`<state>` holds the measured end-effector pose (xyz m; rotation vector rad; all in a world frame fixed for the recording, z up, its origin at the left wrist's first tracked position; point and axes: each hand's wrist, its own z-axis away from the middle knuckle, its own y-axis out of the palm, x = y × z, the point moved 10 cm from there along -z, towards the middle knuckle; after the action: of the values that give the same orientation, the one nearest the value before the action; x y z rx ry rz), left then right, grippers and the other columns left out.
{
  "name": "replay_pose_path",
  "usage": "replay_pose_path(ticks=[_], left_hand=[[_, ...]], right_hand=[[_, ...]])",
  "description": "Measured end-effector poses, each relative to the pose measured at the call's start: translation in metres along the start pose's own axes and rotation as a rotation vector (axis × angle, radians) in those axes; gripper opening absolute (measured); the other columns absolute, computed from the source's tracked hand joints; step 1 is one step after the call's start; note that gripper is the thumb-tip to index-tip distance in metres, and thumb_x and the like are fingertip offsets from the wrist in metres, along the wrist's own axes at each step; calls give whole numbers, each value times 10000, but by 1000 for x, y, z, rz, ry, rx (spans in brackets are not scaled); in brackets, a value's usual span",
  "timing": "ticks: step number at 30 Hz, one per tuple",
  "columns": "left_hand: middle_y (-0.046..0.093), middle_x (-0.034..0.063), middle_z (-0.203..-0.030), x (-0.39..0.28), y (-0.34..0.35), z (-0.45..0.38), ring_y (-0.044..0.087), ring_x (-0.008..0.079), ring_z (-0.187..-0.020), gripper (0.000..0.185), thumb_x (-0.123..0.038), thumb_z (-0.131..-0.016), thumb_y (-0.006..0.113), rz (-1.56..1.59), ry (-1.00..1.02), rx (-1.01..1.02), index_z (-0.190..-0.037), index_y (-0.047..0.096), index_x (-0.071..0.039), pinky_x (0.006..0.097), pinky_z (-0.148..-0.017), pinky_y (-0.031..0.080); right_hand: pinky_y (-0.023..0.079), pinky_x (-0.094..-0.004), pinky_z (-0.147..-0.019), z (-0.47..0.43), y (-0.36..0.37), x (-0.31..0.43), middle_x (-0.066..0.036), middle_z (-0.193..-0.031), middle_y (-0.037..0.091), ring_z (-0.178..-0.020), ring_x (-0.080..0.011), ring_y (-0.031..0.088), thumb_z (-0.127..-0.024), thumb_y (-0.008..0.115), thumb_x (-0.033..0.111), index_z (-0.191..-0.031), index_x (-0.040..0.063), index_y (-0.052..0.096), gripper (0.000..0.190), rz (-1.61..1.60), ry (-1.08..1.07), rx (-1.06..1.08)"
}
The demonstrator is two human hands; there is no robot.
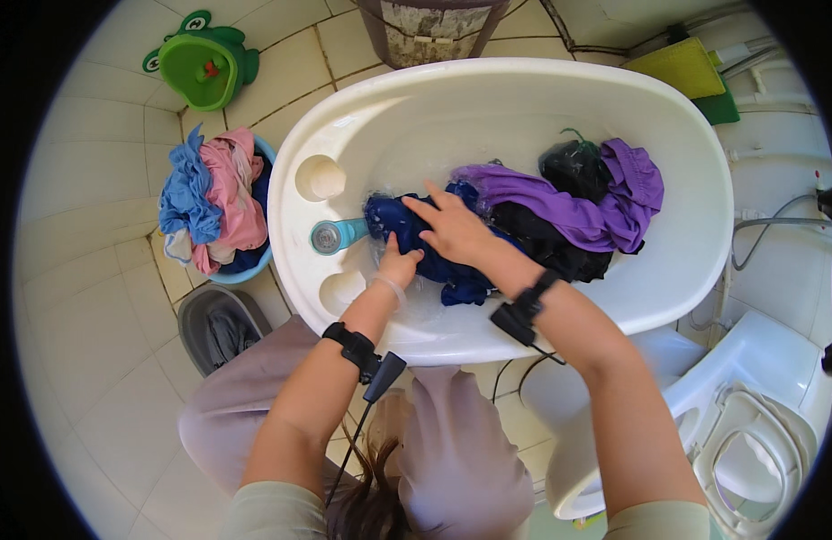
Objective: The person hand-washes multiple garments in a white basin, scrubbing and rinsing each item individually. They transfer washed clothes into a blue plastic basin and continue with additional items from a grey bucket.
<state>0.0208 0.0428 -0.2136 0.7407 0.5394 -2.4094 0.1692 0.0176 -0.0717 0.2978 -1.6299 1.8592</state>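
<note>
A white plastic bathtub [416, 88] holds a little water and wet clothes. Both hands rest on a soaked navy blue garment [450, 273] at the tub's left. My left hand [397, 264] touches its near left side, fingers apart. Across its upper part spreads my right hand [456, 233], fingers apart, grasping nothing visible. A purple garment [558, 209] and black cloth [558, 246] lie to the right. Beside the purple cloth sits a tied black bundle [573, 165]. A turquoise fitting with a round grey end [327, 237] runs from the tub's ledge to the navy cloth.
Left of the tub stand a light blue basin [254, 270] of clothes and a grey tub [193, 337] with dark cloth. A green frog-shaped potty [237, 57] and a dirty bucket [433, 34] are beyond. A toilet seat [784, 432] is at lower right.
</note>
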Motion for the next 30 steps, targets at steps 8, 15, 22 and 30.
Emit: replay_pose_path(ticks=[8, 15, 22, 30], left_hand=[[373, 256, -1459, -16, 7, 12, 393, 354, -1340, 884, -225, -775, 673, -186, -220, 43, -1488, 205, 5, 353, -1089, 322], [371, 260, -1441, -44, -11, 15, 417, 340, -1307, 905, -228, -752, 713, -27, -51, -41, -1495, 229, -49, 385, -1056, 350], [242, 292, -1488, -144, -15, 67, 271, 388, -1382, 1118, -268, -613, 831, -277, 532, -28, -1496, 184, -37, 411, -1106, 287], [239, 208, -1517, -223, 6, 138, 222, 414, -1409, 1210, -416, -521, 899, -425, 916, 100, -1491, 224, -157, 621, -1110, 113]], right_hand=[[374, -448, -997, -36, 55, -55, -108, -1226, 542, -1199, -315, 463, -731, 749, 308, -1240, 218, 570, 547, 372, 144, 69], [476, -387, -644, -33, -52, -52, -155, -711, 616, -699, -317, 610, -578, 852, 266, -830, 42, 579, 434, -290, 114, -131], [412, -220, -554, 27, -189, 30, 20, -723, 534, -639, -70, 492, -736, 723, 87, -764, 69, 527, 199, -935, 345, -76], [399, -314, -967, 84, -323, 170, -132, -1105, 559, -1059, -208, 532, -725, 620, 200, -987, 73, 463, 331, -1023, 107, -333]])
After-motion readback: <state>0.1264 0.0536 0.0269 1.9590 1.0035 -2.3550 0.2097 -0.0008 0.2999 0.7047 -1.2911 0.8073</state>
